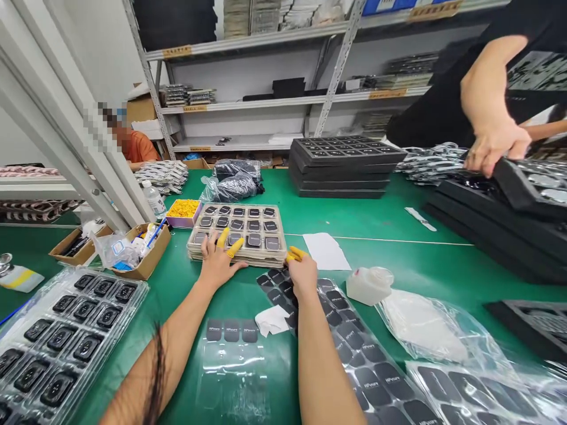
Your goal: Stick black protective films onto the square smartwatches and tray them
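Left hand (217, 265) lies open, its fingers spread across the near edge of a stacked beige moulded tray (237, 252) and holding nothing that shows. The right hand (303, 276) is curled just beside that tray's near corner, thumb and fingers bunched together; whether they pinch anything small cannot be told from this view. Yellow rubber finger cots (234, 248) cover two left fingers, and matching yellow cots (296, 255) sit on the right fingertips. The tray stands on a green work table (354, 215), its pockets filled with rows of dark square pads (254, 239), and a small purple box of yellow pieces (183, 212) sits just beside it. Under the right hand lies a clear film sheet of black rounded pads with white lettering (349, 348). Nearer the left forearm, a second clear film sheet (230, 378) carries three dark grey pads (231, 330) beside a crumpled white paper scrap (271, 320). A white plastic jug (370, 285) stands to the right, near a clear bag of white material (420, 327). Further right, a co-worker's hand (496, 147) grips a black foam tray (522, 189), while a stack of black foam trays (343, 168) sits across the table, before grey metal shelves (266, 100). A person in an orange shirt (139, 147) sits beyond a cardboard box of supplies (146, 251).
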